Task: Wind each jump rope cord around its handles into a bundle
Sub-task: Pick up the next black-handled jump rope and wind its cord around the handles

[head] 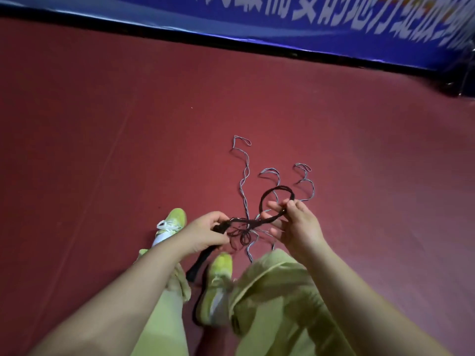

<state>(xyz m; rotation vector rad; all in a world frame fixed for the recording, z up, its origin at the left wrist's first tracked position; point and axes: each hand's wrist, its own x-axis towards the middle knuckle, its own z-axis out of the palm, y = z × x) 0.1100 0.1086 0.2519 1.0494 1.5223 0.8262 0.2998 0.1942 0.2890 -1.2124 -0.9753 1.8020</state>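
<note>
Dark red sports floor (102, 124) fills most of the frame; a blue banner (334, 19) with white lettering runs along the top edge above a black base strip.

Lower left of centre: your left shoe (171, 224), yellow-green with white laces, is planted on the floor. Your left hand (203, 235) sits just right of it, fingers curled, its grip clamped on the black jump rope handles (203, 260). The handles stick out below the hand, angled down toward your right shoe (218, 286), which lies at bottom centre.

Centre: a dark cord (267, 194) runs from the left hand to the right, with several loose turns hanging tangled between the two hands. Above the right hand it rises in an open loop.

Right of centre: your right hand (295, 227) has its grip pinched on the dark cord at the base of that loop, thumb and forefinger together, other fingers spread.

Behind both hands, light blue-grey cords (244, 176) lie on the floor in wavy strands with small end loops, reaching toward mid-frame. Whether they join the dark cord is unclear.

Bottom: your pale green trousers (277, 291).
</note>
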